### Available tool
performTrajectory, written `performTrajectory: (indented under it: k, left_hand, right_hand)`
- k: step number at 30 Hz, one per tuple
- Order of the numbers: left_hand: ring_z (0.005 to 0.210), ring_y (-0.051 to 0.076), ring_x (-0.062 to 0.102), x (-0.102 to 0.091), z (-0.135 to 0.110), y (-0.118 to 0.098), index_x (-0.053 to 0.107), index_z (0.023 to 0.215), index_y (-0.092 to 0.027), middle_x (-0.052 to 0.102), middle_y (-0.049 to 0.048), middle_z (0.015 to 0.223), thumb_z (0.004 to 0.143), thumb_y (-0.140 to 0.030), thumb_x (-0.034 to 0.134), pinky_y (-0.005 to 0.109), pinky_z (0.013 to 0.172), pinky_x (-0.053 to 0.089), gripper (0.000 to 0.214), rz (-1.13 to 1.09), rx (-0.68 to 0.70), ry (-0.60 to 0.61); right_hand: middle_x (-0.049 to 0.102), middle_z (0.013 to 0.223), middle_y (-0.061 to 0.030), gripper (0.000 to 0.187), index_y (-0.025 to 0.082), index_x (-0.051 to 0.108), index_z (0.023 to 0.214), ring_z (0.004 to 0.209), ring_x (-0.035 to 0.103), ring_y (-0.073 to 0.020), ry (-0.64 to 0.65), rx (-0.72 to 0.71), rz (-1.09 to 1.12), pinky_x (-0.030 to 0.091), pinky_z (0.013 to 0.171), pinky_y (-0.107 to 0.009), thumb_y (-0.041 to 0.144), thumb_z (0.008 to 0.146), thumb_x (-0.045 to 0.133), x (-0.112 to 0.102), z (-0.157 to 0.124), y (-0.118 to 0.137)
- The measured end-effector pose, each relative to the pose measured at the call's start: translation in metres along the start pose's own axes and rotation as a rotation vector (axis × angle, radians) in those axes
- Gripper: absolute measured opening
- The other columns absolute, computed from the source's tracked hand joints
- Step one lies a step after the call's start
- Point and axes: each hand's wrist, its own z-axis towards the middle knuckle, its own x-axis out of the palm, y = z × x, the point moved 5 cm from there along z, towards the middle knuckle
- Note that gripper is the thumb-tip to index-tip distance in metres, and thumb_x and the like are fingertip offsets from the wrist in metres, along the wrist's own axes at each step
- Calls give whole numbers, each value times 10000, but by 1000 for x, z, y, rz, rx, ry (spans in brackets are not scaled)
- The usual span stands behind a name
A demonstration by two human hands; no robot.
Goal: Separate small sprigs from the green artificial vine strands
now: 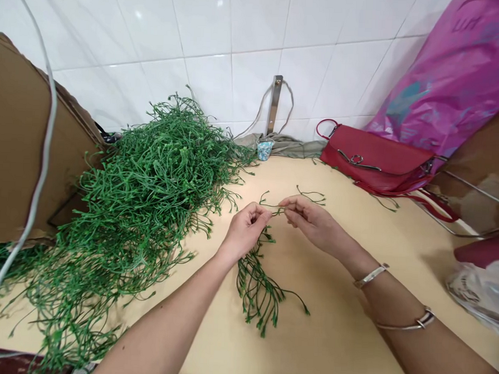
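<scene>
My left hand (247, 227) is closed in a pinch on thin green plastic stems, part of a bunch of artificial green stems (263, 291) that hangs below it and fans out over the table. Opposite it, my right hand (310, 221) pinches the end of a thin green stem (278, 207) that runs between both hands. Small budded tips show at the stem ends. A large heap of the same green stems (158, 165) lies to the left. A few loose stems (311, 195) rest just beyond my right hand.
On the left stands a cardboard box (21, 141) with a white cable (46, 143) in front. A small blue-white cup (265, 149) sits by the tiled wall (257, 31). At right are a red handbag (380, 157), a purple plastic bag (451, 80) and a clear plastic bag (484, 291).
</scene>
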Motion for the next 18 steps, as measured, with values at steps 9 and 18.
performTrajectory:
  k: [9,18]
  left_hand:
    - [611,97,324,-21,2,-3,514,815,-143,408,-26,671,901,-403,594,238,584,264,286,-110,-17,-149]
    - [820,106,503,-9,1,-11,631,924,-119,577,18,855,836,-465,702,221,792,402,364,-251,51,-40]
  right_hand:
    - [534,987,-89,690,129,438,1129,824,504,-91,-592,38,16,473,848,-296,681,734,558,-84,-7,-24]
    - [598,1234,-101,678,132,666,1217,1068,602,-145,-64,-43,-63,507,981,-304,691,854,539,13,0,12]
